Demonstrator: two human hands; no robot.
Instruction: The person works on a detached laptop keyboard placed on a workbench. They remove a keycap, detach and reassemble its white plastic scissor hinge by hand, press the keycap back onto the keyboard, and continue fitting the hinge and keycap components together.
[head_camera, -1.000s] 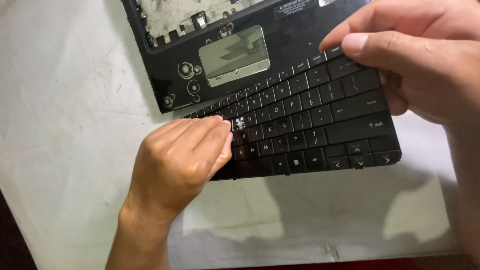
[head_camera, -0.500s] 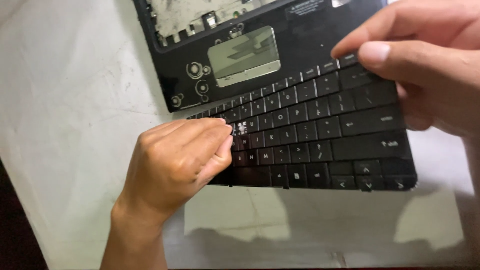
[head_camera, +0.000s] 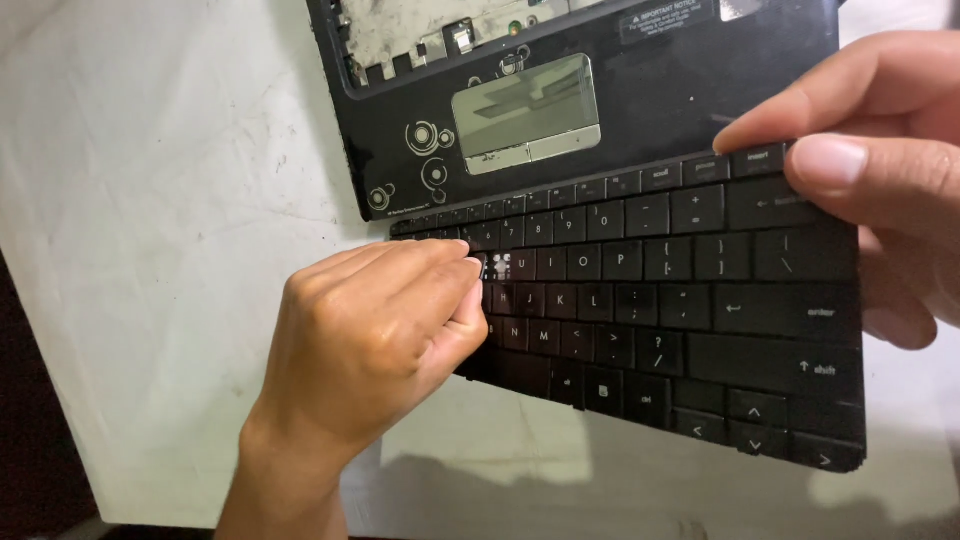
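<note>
I have the black keyboard (head_camera: 660, 300) lifted off the counter (head_camera: 160, 250), tilted, its far edge resting over the lower lip of the black laptop shell (head_camera: 560, 110) that lies at twelve o'clock. My right hand (head_camera: 880, 170) is at three o'clock, thumb on top and fingers (head_camera: 790, 100) above the corner keys — clamped on the keyboard's right end, the rest of the hand curling under where I can't see it. My left hand (head_camera: 370, 340) is at eight o'clock, fingers curled together in a loose fist over the left keys, the tips pressed at a spot where a keycap is missing (head_camera: 500, 267) and the pale mechanism shows. Whether they pinch something small there I cannot tell.

What worries me: the keyboard is thin and held mostly by one corner, so pressing down hard with the left could flex it or twist it out of my right grip. The bare key mechanism is fragile — a nail pushed sideways might snap its little clips. And a loose cap, if I have one, could pop off and skitter across the white counter.
</note>
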